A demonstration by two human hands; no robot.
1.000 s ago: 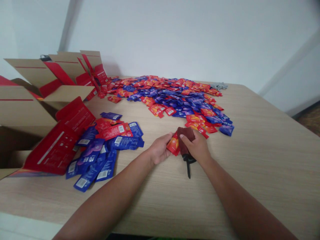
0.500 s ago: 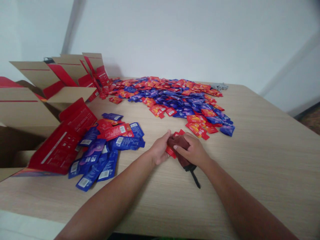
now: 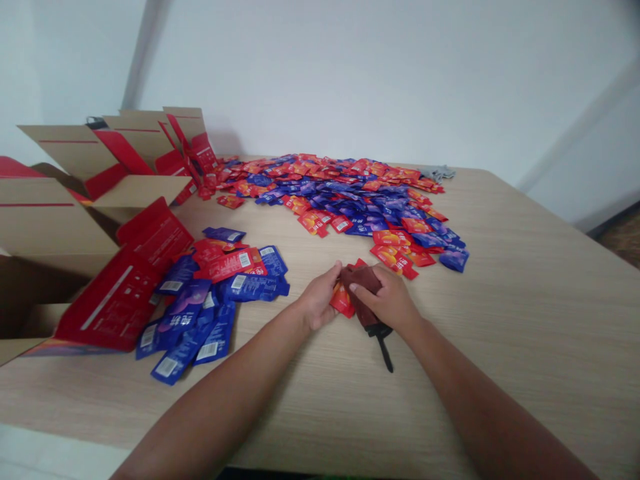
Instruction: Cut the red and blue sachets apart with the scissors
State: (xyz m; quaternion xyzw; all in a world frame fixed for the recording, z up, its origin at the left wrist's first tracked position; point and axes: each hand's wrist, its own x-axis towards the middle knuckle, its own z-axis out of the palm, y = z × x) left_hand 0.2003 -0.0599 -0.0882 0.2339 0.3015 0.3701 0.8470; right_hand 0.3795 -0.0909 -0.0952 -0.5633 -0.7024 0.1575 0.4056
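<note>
Packet point(image 3: 343, 301) in left hand point(image 3: 320, 298), red-and-orange

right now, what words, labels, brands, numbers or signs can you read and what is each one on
None can be read clearly enough to quote.
Blue packets, near pile: white characters too blurred; barcodes, numbers too small.
Red-orange packets, far heap: white characters too blurred.
Red box flap: print and icons too small.
Held red packet, brown item: no legible text.
</note>
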